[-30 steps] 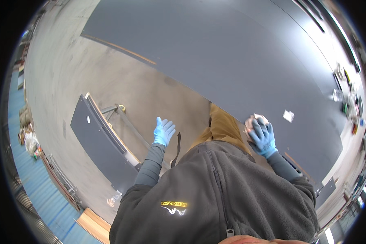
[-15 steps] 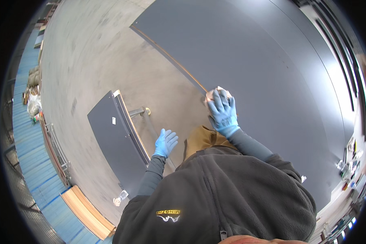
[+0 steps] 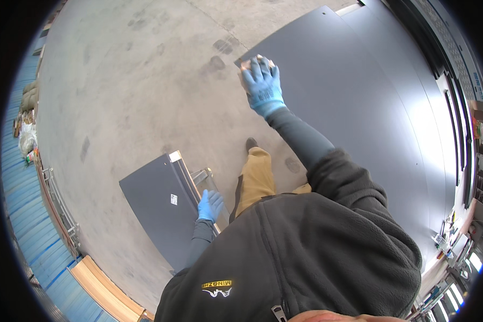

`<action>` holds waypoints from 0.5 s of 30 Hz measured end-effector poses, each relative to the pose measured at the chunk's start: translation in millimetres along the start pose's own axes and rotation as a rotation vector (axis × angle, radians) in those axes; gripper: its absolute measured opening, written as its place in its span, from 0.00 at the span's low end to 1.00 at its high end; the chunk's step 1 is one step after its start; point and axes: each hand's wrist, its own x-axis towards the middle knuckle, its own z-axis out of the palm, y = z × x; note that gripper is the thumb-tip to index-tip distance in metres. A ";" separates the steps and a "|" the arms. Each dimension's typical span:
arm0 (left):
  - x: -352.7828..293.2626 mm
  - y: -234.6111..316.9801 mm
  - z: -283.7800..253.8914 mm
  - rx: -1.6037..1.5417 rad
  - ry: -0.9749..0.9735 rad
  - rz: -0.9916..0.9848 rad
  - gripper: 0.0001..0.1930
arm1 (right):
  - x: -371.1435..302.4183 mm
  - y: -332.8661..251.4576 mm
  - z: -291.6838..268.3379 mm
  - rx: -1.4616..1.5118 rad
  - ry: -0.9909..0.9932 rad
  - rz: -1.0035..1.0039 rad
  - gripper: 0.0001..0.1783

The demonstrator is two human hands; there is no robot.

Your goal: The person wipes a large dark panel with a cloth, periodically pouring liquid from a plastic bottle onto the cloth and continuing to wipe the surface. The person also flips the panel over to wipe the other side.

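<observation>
Since the earlier head view, my right hand [image 3: 264, 88] has travelled along the edge of the large dark-grey panel [image 3: 359, 112] to its corner, and my left hand [image 3: 211, 205] now sits closer to the smaller dark-grey panel [image 3: 156, 206].

In the head view now, my right hand holds a crumpled pale wad [image 3: 246, 64], perhaps a rag, under outstretched fingers at the large panel's corner. My left is loosely spread with nothing visible in it, beside the smaller panel's edge; I cannot tell whether they touch. I judge this edge pass done as far as the corner. The broad grey face looks mostly clean, but I cannot tell which parts have been rubbed and which are left.
</observation>
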 end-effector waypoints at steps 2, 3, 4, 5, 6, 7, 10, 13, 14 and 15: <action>5.0 42.5 -20.2 0.021 0.067 0.028 0.48 | 52.2 -6.9 39.5 -0.061 -0.002 -0.002 0.28; 7.2 59.3 -27.5 0.030 0.052 0.028 0.48 | 71.5 -9.7 53.2 -0.083 -0.023 0.003 0.26; 7.7 73.2 -34.7 0.045 0.061 0.018 0.48 | 87.5 -11.9 62.5 -0.100 -0.090 0.016 0.25; 9.7 85.4 -39.4 0.061 0.099 0.005 0.48 | 103.5 -13.9 68.8 -0.025 -0.174 0.055 0.24; 9.8 92.3 -42.6 0.075 0.095 -0.013 0.49 | 114.9 -16.9 69.7 0.059 -0.299 0.099 0.24; 11.6 99.8 -43.8 0.089 0.065 -0.020 0.49 | 126.5 -20.1 68.4 0.123 -0.455 0.166 0.23; 18.0 117.8 -34.2 0.143 0.074 -0.072 0.49 | 145.4 -39.1 46.7 0.766 -0.320 0.616 0.25; 25.0 143.1 -5.4 0.232 0.002 -0.083 0.49 | 146.6 -49.2 11.7 1.557 -0.192 0.837 0.30; 29.0 154.1 8.8 0.240 -0.015 -0.091 0.47 | 141.5 -46.1 -1.8 1.728 -0.081 0.827 0.30; 32.5 163.5 24.0 0.233 -0.056 -0.055 0.47 | 133.3 -41.3 -15.2 1.853 0.015 0.914 0.31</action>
